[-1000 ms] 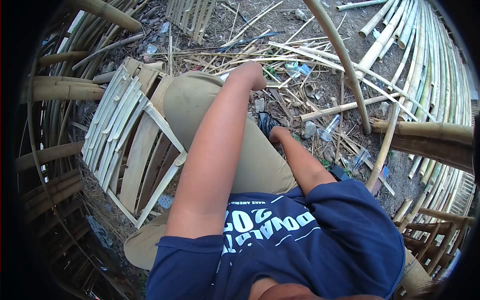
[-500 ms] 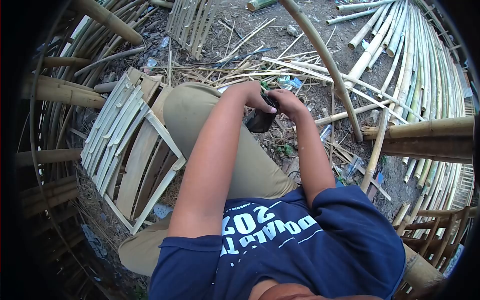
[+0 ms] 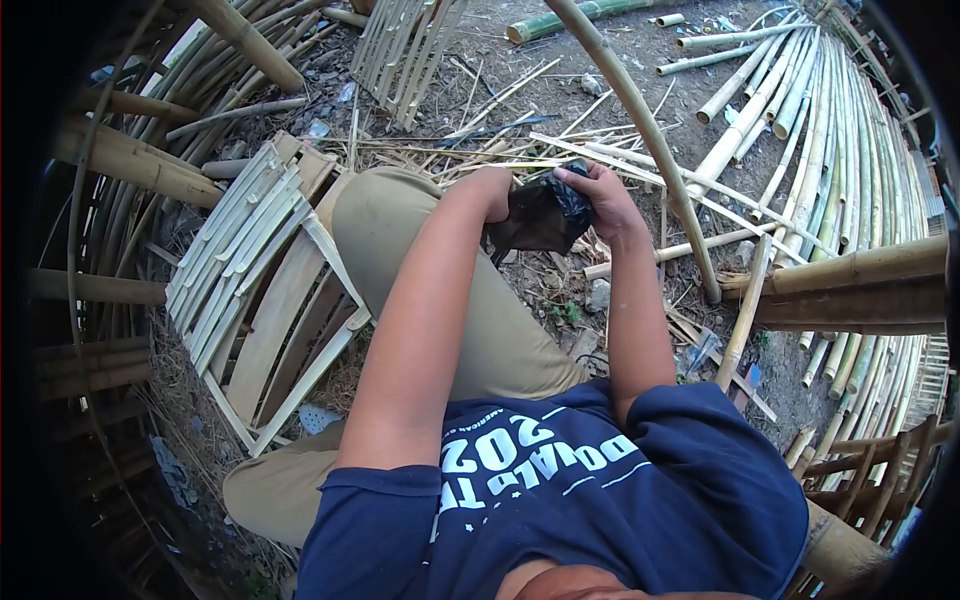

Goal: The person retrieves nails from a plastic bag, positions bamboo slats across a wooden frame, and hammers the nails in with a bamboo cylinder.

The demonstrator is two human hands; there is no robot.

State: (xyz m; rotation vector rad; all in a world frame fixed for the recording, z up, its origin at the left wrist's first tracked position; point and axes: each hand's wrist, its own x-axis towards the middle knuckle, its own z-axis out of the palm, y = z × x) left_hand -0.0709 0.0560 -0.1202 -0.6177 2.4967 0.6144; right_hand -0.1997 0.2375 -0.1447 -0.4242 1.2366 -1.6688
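A thin black plastic bag (image 3: 540, 222) is stretched between my two hands above my bent knee. My left hand (image 3: 488, 192) is closed on the bag's left side, its fingertips partly hidden. At the upper right edge, my right hand (image 3: 608, 200) pinches the crumpled plastic, the thumb on top and the fingers behind it. Whether anything lies inside the bag cannot be seen.
To my left lies a slatted bamboo piece (image 3: 245, 260). Split bamboo strips (image 3: 500, 150) litter the ground ahead. A slanting pole (image 3: 640, 110) rises beyond my right hand, near a large stack of bamboo poles (image 3: 810, 140) and a thick horizontal bamboo (image 3: 850, 270).
The bag, bunched between close hands before, is now spread wider. My right hand has moved right, away from my left, and turned upward. The view has shifted slightly.
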